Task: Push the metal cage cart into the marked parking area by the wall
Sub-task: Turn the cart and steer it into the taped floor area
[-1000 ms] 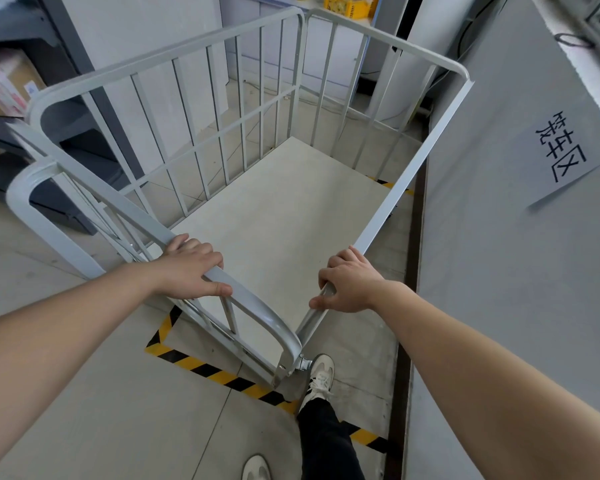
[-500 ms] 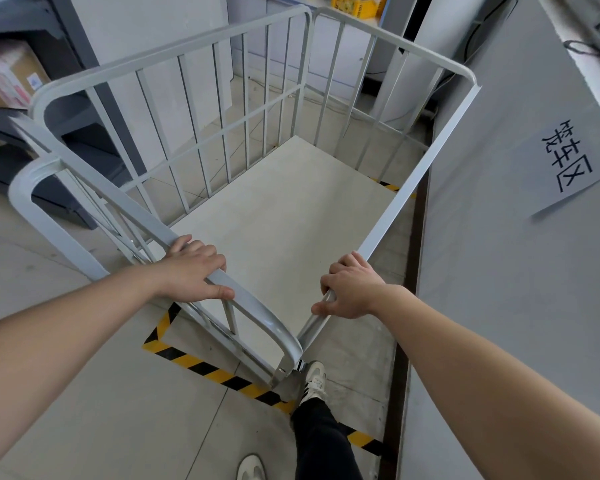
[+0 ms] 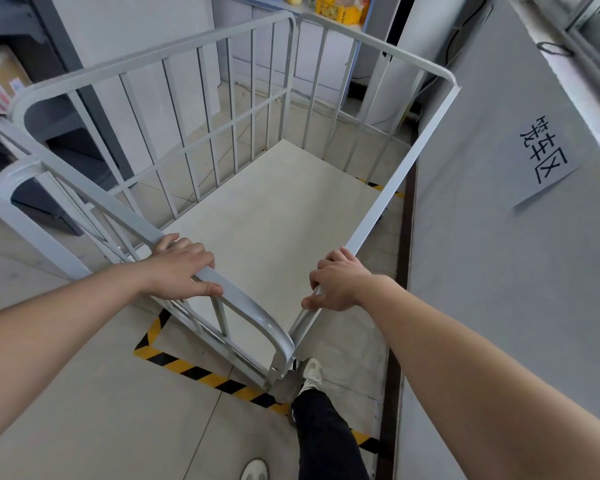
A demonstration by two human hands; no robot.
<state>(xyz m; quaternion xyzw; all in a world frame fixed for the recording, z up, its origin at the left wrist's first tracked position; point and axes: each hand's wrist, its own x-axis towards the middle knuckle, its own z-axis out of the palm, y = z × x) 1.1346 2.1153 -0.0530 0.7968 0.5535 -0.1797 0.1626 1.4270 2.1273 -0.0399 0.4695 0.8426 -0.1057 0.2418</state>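
Both hands gripped the cart's [image 3: 271, 216] top rails: left hand [image 3: 179, 270] at 9 o'clock, right hand [image 3: 338, 284] at 3. The cart sat mostly inside the tape [image 3: 201, 374], beside the wall [image 3: 482, 271]. Final push seemed underway; next, nudge toward 12, squaring up.

Grey wall [image 3: 499, 271] bearing a paper sign [image 3: 542, 157], pale tiled floor [image 3: 84, 410], dark shelving [image 3: 49, 140] left.

The cage cart [image 3: 201, 109] is made of grey painted metal with a smooth, slightly glossy finish. Its deck [image 3: 274, 216] looks matt and pale. A paper sign [image 3: 542, 157] is fixed to the matt wall [image 3: 499, 289].
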